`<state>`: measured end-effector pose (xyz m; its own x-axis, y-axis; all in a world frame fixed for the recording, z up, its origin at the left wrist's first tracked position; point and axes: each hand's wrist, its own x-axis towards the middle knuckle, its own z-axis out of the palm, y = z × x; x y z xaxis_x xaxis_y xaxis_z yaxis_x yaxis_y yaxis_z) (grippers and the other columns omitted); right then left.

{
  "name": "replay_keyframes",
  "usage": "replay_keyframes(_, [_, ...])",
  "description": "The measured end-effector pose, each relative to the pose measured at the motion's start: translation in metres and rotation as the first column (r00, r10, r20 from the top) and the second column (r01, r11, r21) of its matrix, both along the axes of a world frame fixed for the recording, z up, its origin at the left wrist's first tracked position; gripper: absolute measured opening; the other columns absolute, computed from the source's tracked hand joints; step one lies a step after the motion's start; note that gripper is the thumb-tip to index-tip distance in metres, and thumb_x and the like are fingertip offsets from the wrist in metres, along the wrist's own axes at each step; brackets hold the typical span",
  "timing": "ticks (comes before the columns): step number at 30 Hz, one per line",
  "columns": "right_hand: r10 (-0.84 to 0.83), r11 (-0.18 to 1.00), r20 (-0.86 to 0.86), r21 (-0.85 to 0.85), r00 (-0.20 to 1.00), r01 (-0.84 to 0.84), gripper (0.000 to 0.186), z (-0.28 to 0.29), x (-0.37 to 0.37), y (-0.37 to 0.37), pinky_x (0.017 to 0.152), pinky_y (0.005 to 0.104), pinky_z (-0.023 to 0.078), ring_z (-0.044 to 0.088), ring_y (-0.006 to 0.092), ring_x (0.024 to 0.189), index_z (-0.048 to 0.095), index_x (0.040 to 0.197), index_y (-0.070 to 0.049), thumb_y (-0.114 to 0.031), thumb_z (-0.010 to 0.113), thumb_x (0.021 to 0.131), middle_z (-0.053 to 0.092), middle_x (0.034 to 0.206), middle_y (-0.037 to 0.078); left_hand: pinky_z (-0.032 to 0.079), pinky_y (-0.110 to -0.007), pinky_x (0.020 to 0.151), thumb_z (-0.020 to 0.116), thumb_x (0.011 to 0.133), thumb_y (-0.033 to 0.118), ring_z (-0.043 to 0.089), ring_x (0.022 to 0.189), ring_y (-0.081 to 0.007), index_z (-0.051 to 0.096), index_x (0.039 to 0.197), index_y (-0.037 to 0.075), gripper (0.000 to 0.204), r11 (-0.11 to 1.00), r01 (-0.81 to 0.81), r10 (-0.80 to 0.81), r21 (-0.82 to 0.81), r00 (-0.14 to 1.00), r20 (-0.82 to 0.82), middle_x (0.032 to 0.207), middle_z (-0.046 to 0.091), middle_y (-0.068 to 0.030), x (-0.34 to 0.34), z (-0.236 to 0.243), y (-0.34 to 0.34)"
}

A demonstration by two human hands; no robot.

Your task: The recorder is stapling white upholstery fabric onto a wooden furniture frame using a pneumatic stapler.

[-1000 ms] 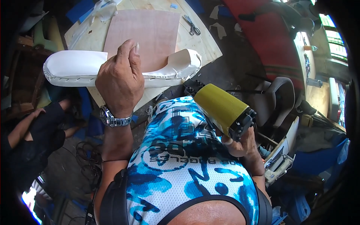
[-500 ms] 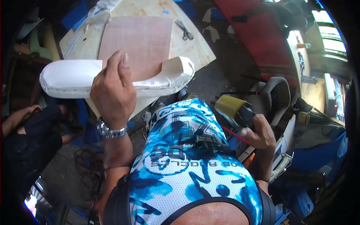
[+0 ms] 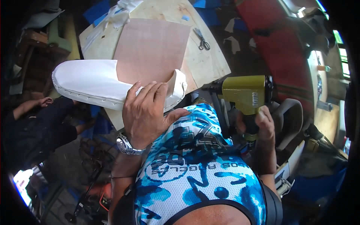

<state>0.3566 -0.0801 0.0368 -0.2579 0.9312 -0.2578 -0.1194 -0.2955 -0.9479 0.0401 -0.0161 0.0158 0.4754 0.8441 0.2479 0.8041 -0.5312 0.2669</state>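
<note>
A white padded piece (image 3: 84,75), long and rounded at its left end with a curved cutout at right, lies across the near part of the pale plywood table (image 3: 213,63). Staples run along its near band. My left hand (image 3: 144,116) grips its near edge, fingers bent over it and thumb stretched to the right. To the right, my right hand (image 3: 262,123) is wrapped round the handle of a yellow-green staple gun (image 3: 243,88), whose black nose points left toward the piece's right end. A pinkish wooden sheet (image 3: 152,41) lies behind the piece.
Black scissors (image 3: 201,39) and white scraps (image 3: 116,17) lie on the table. Another person (image 3: 37,135) in dark clothes is low at the left. A grey chair (image 3: 288,114), a long red covering (image 3: 266,48) and a pale bench (image 3: 318,116) stand at the right.
My left hand has moved down and right, changing from a raised fist to fingers over the near edge. The piece has tilted slightly. The staple gun has risen and swung to point left.
</note>
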Motion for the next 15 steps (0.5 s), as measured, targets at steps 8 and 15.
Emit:
replay_keyframes(8, [0.316,0.947,-0.125,-0.010,0.940,-0.320,0.065,0.012,-0.027,0.064,0.054,0.0252,0.043,0.054,0.0114,0.056,0.061,0.114,0.008,-0.054,0.059,0.095,0.061,0.071,0.007,0.048,-0.050,0.098,0.059,0.082,0.075,0.071,0.101,-0.0315,0.068,0.109,0.003,0.077,0.998,-0.057,0.058,0.035,0.998,-0.017,0.103,0.074,-0.0145,-0.024,-0.007,-0.011])
replay_keyframes(15, [0.487,0.864,-0.102,-0.091,0.867,-0.496,0.068,0.007,-0.037,0.096,0.051,0.0246,0.043,0.054,0.0100,0.054,0.059,0.113,0.010,-0.056,0.055,0.097,0.059,0.066,0.005,0.046,-0.051,0.100,0.068,0.073,0.077,0.071,0.102,-0.0315,0.066,0.113,0.003,0.084,0.997,-0.080,0.081,0.009,0.996,-0.028,0.105,0.073,-0.0143,-0.034,-0.004,-0.013])
